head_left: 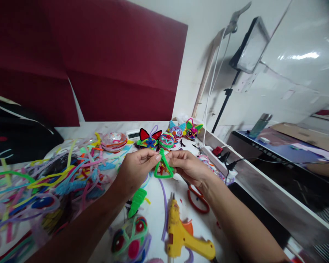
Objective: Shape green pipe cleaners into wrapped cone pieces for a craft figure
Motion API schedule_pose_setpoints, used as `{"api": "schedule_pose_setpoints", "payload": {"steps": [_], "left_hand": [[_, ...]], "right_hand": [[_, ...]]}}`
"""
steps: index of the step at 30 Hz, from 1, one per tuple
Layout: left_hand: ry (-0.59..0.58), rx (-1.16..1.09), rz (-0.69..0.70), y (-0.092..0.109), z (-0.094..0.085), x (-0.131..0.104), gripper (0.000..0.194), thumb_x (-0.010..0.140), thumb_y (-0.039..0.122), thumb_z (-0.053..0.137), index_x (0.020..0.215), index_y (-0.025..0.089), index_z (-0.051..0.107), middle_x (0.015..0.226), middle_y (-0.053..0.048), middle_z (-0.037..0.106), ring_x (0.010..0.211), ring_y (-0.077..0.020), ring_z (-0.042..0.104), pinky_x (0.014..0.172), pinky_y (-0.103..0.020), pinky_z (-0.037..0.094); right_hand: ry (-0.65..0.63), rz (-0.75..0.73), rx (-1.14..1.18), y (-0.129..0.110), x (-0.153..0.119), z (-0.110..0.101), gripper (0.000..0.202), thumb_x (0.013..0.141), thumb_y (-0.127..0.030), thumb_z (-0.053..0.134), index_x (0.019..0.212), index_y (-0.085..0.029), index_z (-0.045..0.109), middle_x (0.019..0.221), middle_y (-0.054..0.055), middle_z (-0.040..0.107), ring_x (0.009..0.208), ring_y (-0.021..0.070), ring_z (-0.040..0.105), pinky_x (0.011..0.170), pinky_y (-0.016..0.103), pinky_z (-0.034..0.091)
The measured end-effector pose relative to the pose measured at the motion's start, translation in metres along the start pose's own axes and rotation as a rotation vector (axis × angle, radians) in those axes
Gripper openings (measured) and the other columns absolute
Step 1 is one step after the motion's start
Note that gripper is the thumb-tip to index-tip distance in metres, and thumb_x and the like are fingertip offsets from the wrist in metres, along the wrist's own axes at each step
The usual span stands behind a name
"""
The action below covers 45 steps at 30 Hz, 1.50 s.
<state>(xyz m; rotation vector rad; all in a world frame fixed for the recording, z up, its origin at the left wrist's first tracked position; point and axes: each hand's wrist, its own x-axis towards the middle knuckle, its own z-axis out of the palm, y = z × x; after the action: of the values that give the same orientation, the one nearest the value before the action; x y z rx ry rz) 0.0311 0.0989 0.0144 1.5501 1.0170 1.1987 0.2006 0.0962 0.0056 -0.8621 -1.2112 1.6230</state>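
Observation:
A green pipe cleaner bent into a triangle hangs between my two hands above the white table. My left hand pinches it near the top corner from the left. From the right, my right hand grips its side between thumb and fingers. Below them lie a yellow hot glue gun, red-handled scissors partly behind my right forearm, and a green fuzzy piece. A clear ball wrapped in coloured pipe cleaners sits at the near edge, slightly blurred.
Loose pipe cleaners heap on the left. Several decorated balls, one with red ears, stand at the back beside a small digital display. A power strip lies at right, and another person's arm shows far right.

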Motion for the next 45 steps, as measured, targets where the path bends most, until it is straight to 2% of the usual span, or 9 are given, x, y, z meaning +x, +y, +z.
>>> {"api": "schedule_pose_setpoints", "payload": {"steps": [3, 11, 15, 22, 26, 31, 34, 41, 45], "left_hand": [[-0.021, 0.009, -0.001, -0.003, 0.000, 0.001, 0.015, 0.071, 0.029, 0.067, 0.073, 0.014, 0.068, 0.060, 0.003, 0.063, 0.055, -0.0094, 0.054, 0.052, -0.018, 0.041], [-0.061, 0.097, 0.021, -0.001, 0.002, 0.000, 0.013, 0.073, 0.027, 0.063, 0.070, 0.014, 0.067, 0.058, 0.004, 0.063, 0.053, -0.0087, 0.055, 0.050, -0.017, 0.040], [-0.026, 0.138, 0.056, -0.006, 0.001, 0.001, 0.013, 0.073, 0.027, 0.063, 0.074, 0.015, 0.067, 0.061, 0.003, 0.065, 0.053, -0.0096, 0.056, 0.048, -0.018, 0.038], [0.022, 0.201, 0.090, -0.009, 0.001, 0.001, 0.015, 0.074, 0.029, 0.063, 0.076, 0.014, 0.067, 0.064, 0.001, 0.067, 0.058, -0.0117, 0.059, 0.050, -0.019, 0.039], [-0.003, 0.196, 0.061, -0.008, 0.000, 0.002, 0.016, 0.074, 0.029, 0.062, 0.075, 0.014, 0.067, 0.063, 0.001, 0.066, 0.056, -0.0109, 0.056, 0.050, -0.019, 0.038], [-0.056, 0.204, 0.020, -0.006, 0.000, 0.003, 0.020, 0.076, 0.032, 0.060, 0.067, 0.015, 0.064, 0.053, 0.004, 0.056, 0.047, -0.0079, 0.044, 0.043, -0.019, 0.030], [-0.045, 0.219, 0.023, -0.007, 0.000, 0.002, 0.020, 0.076, 0.033, 0.059, 0.068, 0.015, 0.064, 0.050, 0.006, 0.049, 0.044, -0.0072, 0.038, 0.041, -0.019, 0.026], [0.026, 0.295, 0.105, -0.013, 0.006, -0.002, 0.020, 0.078, 0.032, 0.057, 0.066, 0.016, 0.061, 0.054, 0.004, 0.052, 0.049, -0.0086, 0.044, 0.045, -0.018, 0.031], [0.010, 0.222, 0.042, -0.011, 0.007, -0.001, 0.025, 0.077, 0.033, 0.057, 0.059, 0.016, 0.057, 0.046, 0.006, 0.045, 0.043, -0.0078, 0.039, 0.041, -0.018, 0.030]], "right_hand": [[0.027, 0.014, -0.020, 0.000, 0.000, 0.001, 0.021, 0.056, -0.027, 0.080, 0.065, -0.013, 0.068, 0.053, -0.004, 0.056, 0.049, 0.0068, 0.043, 0.051, 0.023, 0.028], [0.077, -0.046, -0.136, 0.000, 0.000, 0.002, 0.007, 0.058, -0.017, 0.071, 0.061, -0.013, 0.066, 0.048, -0.005, 0.054, 0.045, 0.0053, 0.041, 0.050, 0.023, 0.028], [0.079, -0.042, -0.130, -0.003, 0.000, 0.003, 0.007, 0.058, -0.013, 0.063, 0.063, -0.012, 0.067, 0.048, -0.005, 0.053, 0.045, 0.0053, 0.040, 0.049, 0.023, 0.028], [0.114, -0.061, -0.146, -0.005, -0.002, 0.005, 0.011, 0.057, -0.020, 0.070, 0.064, -0.012, 0.067, 0.050, -0.005, 0.053, 0.046, 0.0048, 0.040, 0.049, 0.022, 0.029], [0.140, -0.076, -0.192, -0.005, -0.002, 0.005, 0.012, 0.058, -0.022, 0.072, 0.062, -0.012, 0.066, 0.051, -0.005, 0.054, 0.046, 0.0048, 0.040, 0.049, 0.021, 0.030], [0.158, -0.086, -0.289, -0.005, -0.003, 0.006, 0.014, 0.062, -0.024, 0.070, 0.067, -0.012, 0.065, 0.056, -0.005, 0.055, 0.046, 0.0045, 0.037, 0.046, 0.021, 0.026], [0.163, -0.110, -0.344, -0.005, -0.004, 0.008, 0.013, 0.062, -0.022, 0.069, 0.066, -0.012, 0.062, 0.057, -0.004, 0.054, 0.048, 0.0050, 0.039, 0.048, 0.021, 0.028], [0.184, -0.220, -0.489, -0.002, -0.005, 0.010, 0.010, 0.067, -0.021, 0.063, 0.064, -0.013, 0.059, 0.055, -0.004, 0.051, 0.048, 0.0063, 0.040, 0.048, 0.021, 0.030], [0.155, -0.200, -0.456, -0.004, -0.006, 0.010, 0.013, 0.067, -0.023, 0.066, 0.064, -0.014, 0.058, 0.055, -0.004, 0.052, 0.050, 0.0066, 0.041, 0.049, 0.020, 0.031]]}}
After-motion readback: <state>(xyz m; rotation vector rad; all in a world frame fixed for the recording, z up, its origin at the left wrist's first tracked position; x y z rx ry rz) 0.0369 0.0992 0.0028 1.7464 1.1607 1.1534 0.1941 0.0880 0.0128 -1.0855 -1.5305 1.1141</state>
